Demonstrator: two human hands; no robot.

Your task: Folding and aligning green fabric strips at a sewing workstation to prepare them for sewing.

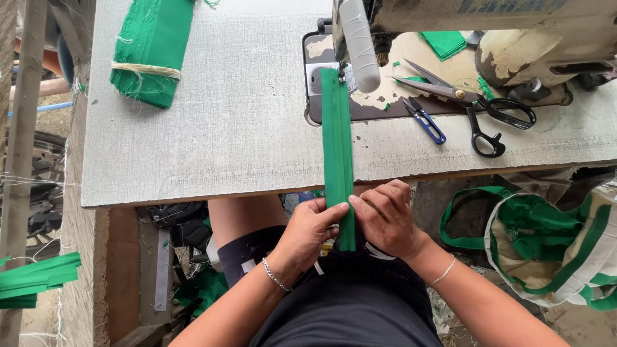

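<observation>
A long, narrow green fabric strip (337,141) runs from under the sewing machine's presser foot (340,72) across the grey table and over its front edge. My left hand (308,231) pinches the strip's near end from the left. My right hand (385,218) grips the same end from the right, fingers curled over it. Both hands sit just below the table edge, above my lap.
The sewing machine (501,26) stands at the back right. Black-handled scissors (475,106) and small blue thread snips (424,119) lie beside it. A tied bundle of green strips (151,54) rests at the back left. A green-and-cream bag (553,244) sits at the right, below the table.
</observation>
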